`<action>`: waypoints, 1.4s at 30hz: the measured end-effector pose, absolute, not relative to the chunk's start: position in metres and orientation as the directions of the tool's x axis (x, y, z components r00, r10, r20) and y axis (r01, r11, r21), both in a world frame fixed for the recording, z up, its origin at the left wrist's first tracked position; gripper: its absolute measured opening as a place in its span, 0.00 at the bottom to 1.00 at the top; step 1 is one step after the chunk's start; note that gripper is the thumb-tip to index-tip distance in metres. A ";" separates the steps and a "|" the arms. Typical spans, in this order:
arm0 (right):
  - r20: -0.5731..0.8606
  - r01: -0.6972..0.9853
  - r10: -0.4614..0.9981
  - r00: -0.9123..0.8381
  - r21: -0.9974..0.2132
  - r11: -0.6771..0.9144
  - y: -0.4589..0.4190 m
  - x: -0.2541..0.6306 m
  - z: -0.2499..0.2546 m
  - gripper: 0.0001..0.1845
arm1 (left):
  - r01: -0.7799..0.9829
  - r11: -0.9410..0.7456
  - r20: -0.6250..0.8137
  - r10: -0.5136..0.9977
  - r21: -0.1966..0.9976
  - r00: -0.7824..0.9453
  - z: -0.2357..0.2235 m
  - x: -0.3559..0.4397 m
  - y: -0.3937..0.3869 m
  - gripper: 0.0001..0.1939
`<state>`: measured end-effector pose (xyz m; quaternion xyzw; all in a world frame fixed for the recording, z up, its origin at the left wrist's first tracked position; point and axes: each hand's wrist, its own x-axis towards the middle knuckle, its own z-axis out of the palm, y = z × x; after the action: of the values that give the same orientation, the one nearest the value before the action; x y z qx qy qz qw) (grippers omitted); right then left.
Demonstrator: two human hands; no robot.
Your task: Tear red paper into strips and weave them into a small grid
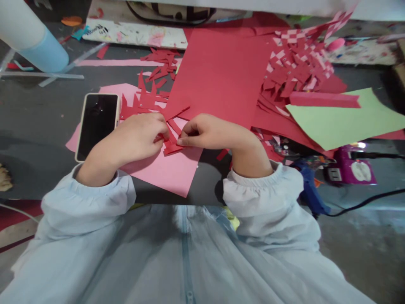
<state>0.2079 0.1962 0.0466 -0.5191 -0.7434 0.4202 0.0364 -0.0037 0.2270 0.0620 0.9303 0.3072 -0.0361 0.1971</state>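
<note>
My left hand (139, 135) is closed with its fingertips on a folded red paper piece (172, 147) above a pink sheet (164, 173). From the other side, my right hand (210, 131) pinches the same piece between thumb and fingers. Part of the paper is hidden behind the left fingers. Just beyond the hands lie more cut red paper pieces (148, 100), some with pointed ends. A phone (98, 122) with a dark screen lies beside my left wrist, partly on the pink sheet.
A large red sheet (221, 71) lies beyond my hands. Woven red-and-pink paper pieces (294, 63) are heaped at the back right, near a light green sheet (344, 118). A blue glue gun (311, 190) and purple box (354, 166) sit right; a white-and-blue bottle (44, 46) stands left.
</note>
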 end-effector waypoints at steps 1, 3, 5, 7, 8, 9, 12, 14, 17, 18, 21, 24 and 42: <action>-0.375 0.739 0.810 -0.451 -0.665 0.104 0.196 0.207 0.047 0.15 | 0.588 -0.734 -0.196 0.556 0.340 0.807 0.062 -0.004 0.227 0.17; -0.365 0.741 0.824 -0.433 -0.665 0.094 0.196 0.205 0.047 0.15 | 0.593 -0.735 -0.216 0.553 0.329 0.805 0.063 -0.003 0.228 0.17; -0.372 0.746 0.827 -0.420 -0.661 0.081 0.195 0.204 0.047 0.15 | 0.596 -0.733 -0.219 0.555 0.328 0.802 0.063 -0.003 0.228 0.17; -0.389 0.754 0.823 -0.413 -0.653 0.070 0.194 0.203 0.047 0.15 | 0.599 -0.731 -0.219 0.558 0.328 0.801 0.063 -0.004 0.229 0.17; -0.397 0.758 0.821 -0.410 -0.649 0.065 0.194 0.202 0.048 0.14 | 0.598 -0.730 -0.215 0.558 0.332 0.801 0.063 -0.004 0.229 0.17; -0.398 0.760 0.823 -0.406 -0.647 0.062 0.193 0.202 0.048 0.14 | 0.598 -0.727 -0.213 0.560 0.337 0.801 0.063 -0.004 0.229 0.17; -0.380 0.761 0.838 -0.391 -0.646 0.063 0.193 0.201 0.048 0.14 | 0.597 -0.718 -0.207 0.563 0.357 0.800 0.062 -0.004 0.229 0.16; -0.360 0.755 0.852 -0.381 -0.653 0.061 0.193 0.200 0.048 0.14 | 0.602 -0.712 -0.210 0.567 0.362 0.796 0.063 -0.005 0.230 0.16; -0.339 0.739 0.865 -0.371 -0.671 0.054 0.193 0.198 0.046 0.16 | 0.615 -0.702 -0.218 0.578 0.358 0.787 0.064 -0.004 0.230 0.17; -0.336 0.735 0.865 -0.372 -0.676 0.053 0.193 0.198 0.046 0.16 | 0.622 -0.698 -0.221 0.584 0.353 0.781 0.064 -0.004 0.230 0.17; -0.327 0.729 0.866 -0.379 -0.682 0.062 0.192 0.196 0.045 0.16 | 0.640 -0.690 -0.218 0.604 0.338 0.766 0.064 -0.002 0.230 0.18; -0.312 0.740 0.881 -0.356 -0.670 0.062 0.191 0.194 0.045 0.16 | 0.640 -0.686 -0.196 0.614 0.347 0.764 0.066 -0.001 0.230 0.18; -0.139 0.695 0.958 -0.252 -0.715 0.078 0.195 0.191 0.035 0.15 | 0.646 -0.704 -0.124 0.642 0.295 0.756 0.067 -0.004 0.229 0.15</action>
<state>0.1909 0.1948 0.0348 -0.5820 -0.7098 0.3494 0.1883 -0.0035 0.2289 0.0672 0.9230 0.3489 -0.0058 0.1622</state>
